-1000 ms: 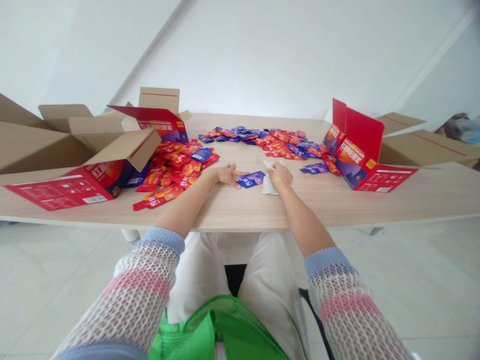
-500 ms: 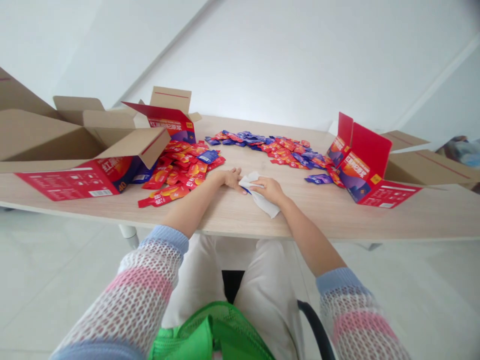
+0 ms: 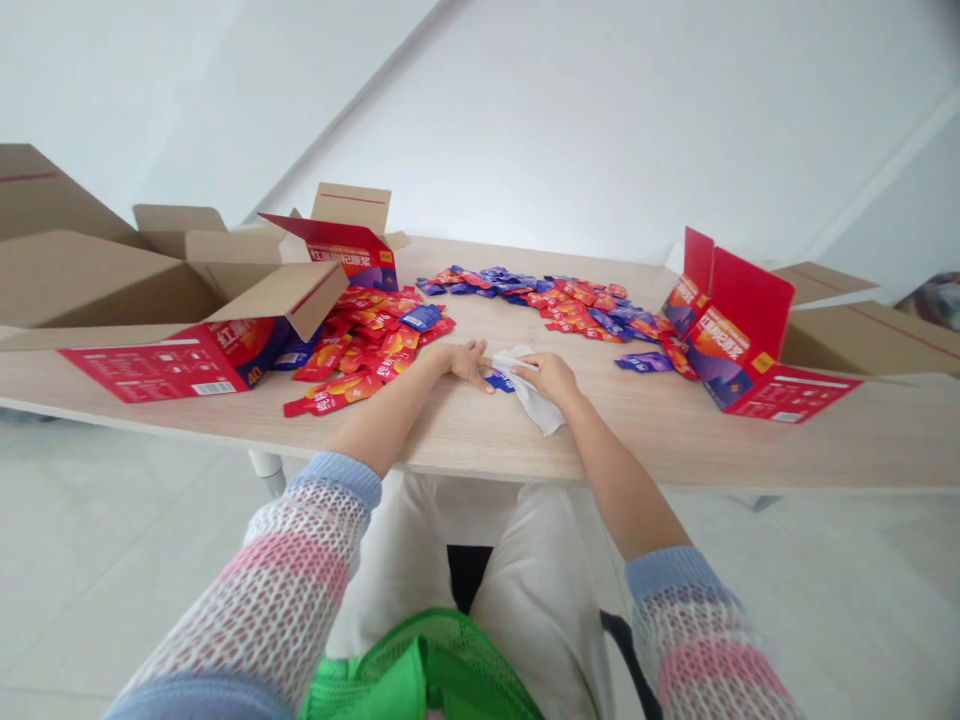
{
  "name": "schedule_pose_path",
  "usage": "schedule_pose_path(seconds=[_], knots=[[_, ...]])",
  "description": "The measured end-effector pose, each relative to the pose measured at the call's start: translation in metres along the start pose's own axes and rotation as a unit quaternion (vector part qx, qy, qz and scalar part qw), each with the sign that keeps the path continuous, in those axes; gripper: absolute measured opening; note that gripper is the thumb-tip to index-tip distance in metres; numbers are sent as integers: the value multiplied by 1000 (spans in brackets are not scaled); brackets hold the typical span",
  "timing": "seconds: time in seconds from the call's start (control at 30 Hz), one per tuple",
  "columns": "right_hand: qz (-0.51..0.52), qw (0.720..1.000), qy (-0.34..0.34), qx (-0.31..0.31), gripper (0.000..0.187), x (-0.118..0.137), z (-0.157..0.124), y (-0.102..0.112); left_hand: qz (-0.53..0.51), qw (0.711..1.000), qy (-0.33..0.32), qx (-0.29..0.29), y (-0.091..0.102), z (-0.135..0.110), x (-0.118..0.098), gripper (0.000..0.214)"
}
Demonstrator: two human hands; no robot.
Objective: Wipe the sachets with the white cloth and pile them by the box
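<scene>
A blue sachet (image 3: 500, 382) lies flat on the table before me, partly covered by a white wipe (image 3: 537, 404). My right hand (image 3: 552, 377) is closed on the wipe and presses it over the sachet; one end trails toward me. My left hand (image 3: 466, 364) rests on the tabletop with fingers spread and touches the sachet's left end. Close to my left forearm is a heap of red sachets (image 3: 352, 345) with a blue one (image 3: 422, 318) on top.
An open carton (image 3: 161, 368) stands at left, with a red box (image 3: 356, 262) behind it. Mixed red and blue sachets (image 3: 574, 297) curve across the back toward another open red box (image 3: 739, 340) at right. The table's front edge (image 3: 480, 473) runs above my lap.
My right hand has slid the wipe slightly to the right, so more of the blue sachet shows. My left hand stays nearly where it was. The view has shifted a little.
</scene>
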State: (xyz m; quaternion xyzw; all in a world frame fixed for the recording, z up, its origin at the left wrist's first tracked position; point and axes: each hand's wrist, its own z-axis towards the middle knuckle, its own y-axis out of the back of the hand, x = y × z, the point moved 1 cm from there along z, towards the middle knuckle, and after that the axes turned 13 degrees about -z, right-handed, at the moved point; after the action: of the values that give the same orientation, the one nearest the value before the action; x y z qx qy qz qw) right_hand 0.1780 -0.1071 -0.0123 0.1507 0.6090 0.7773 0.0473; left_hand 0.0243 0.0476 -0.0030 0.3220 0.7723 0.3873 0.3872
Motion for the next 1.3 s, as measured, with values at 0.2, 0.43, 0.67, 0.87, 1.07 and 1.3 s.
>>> schedule_pose_path(seconds=[0.2, 0.43, 0.67, 0.87, 1.07, 1.3], knots=[[-44, 991, -122, -21, 40, -14, 0, 5, -1, 1000, -16, 18, 4, -7, -7, 113], [-75, 967, -241, -27, 30, -48, 2, 6, -5, 999, -20, 33, 7, -14, -11, 114], [-77, 921, -338, -181, 32, -77, -7, 23, -10, 999, -23, 25, 6, -13, -10, 113], [-73, 899, -335, -273, 38, -70, -11, 32, -4, 999, -29, 22, 6, -12, -10, 118], [-53, 881, -274, -383, 46, -59, -18, 49, -12, 999, -28, 20, 4, -8, -7, 118], [-112, 945, -162, -260, 37, -17, -22, 33, -17, 999, -25, 17, 3, -3, -2, 117]])
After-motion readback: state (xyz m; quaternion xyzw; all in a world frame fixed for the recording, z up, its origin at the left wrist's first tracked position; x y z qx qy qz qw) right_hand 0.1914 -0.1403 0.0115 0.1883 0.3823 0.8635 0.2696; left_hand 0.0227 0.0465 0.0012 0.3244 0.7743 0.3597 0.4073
